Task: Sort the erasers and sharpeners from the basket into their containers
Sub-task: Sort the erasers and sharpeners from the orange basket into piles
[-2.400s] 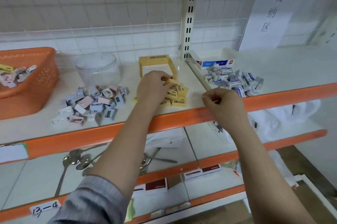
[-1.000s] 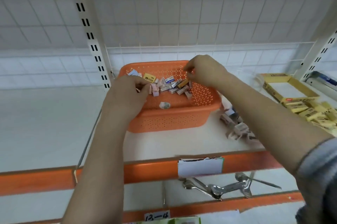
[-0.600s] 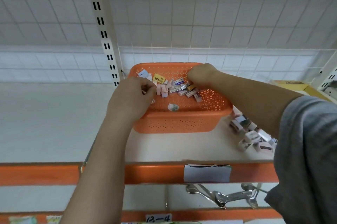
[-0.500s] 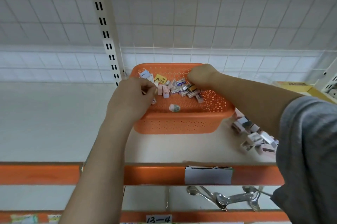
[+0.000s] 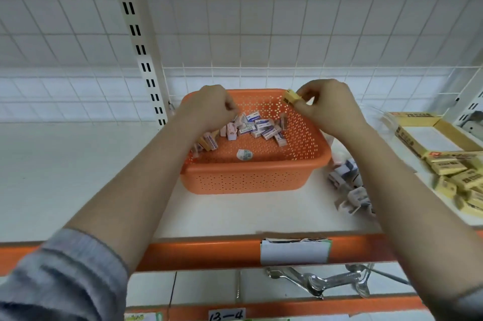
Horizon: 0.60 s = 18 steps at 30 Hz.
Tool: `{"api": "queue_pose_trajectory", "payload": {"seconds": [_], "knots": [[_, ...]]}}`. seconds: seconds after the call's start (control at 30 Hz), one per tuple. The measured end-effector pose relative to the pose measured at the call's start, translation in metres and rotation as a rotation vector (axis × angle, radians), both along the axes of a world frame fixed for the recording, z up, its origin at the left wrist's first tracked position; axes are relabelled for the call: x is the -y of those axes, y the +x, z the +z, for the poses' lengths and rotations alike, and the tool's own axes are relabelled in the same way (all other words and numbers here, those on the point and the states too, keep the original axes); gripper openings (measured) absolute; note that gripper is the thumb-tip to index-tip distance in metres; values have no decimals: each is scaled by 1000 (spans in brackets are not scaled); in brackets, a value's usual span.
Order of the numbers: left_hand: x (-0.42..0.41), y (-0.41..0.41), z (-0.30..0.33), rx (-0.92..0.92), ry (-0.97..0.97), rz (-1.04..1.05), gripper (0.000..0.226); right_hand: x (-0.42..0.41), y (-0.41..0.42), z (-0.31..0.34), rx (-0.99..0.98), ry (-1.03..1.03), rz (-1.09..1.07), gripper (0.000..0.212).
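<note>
An orange perforated basket (image 5: 248, 176) stands on the white shelf and holds several small white, blue and pink boxed erasers and sharpeners (image 5: 261, 125). My left hand (image 5: 209, 108) hangs curled over the left side of that pile, its fingertips down among the pieces; whether it holds one is hidden. My right hand (image 5: 326, 106) is raised over the basket's back right corner. It pinches a yellow eraser (image 5: 292, 97) between thumb and fingers.
To the right lie a loose heap of white and blue pieces (image 5: 350, 190), a pile of yellow erasers (image 5: 460, 176) and an open yellow box (image 5: 418, 135). A slotted upright (image 5: 136, 33) rises behind the basket's left. Spoons (image 5: 318, 281) lie on the shelf below.
My right hand has lifted out of the pile with a yellow eraser and moved toward the basket's right rim. My left hand stays curled over the left of the pile.
</note>
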<state>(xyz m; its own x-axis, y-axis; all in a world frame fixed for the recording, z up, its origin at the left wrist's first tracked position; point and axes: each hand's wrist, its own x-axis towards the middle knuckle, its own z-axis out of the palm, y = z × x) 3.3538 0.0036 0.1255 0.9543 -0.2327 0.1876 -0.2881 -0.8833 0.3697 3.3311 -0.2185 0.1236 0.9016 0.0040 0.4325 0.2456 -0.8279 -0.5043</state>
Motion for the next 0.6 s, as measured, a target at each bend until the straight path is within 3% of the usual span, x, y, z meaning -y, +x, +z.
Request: {"api": "queue_pose_trajectory", "payload": {"seconds": [0.1,0.23,0.6], "knots": [[21,28,-1,-61,108,-96,18,1,-49,-10,84,402,-43,5],[44,53,-14,-182,200,-176,17,2,-94,-25,127,682,-125,23],[65,73,-38,-189,246,-141,26,11,-119,-33,152,811,-197,17]]}}
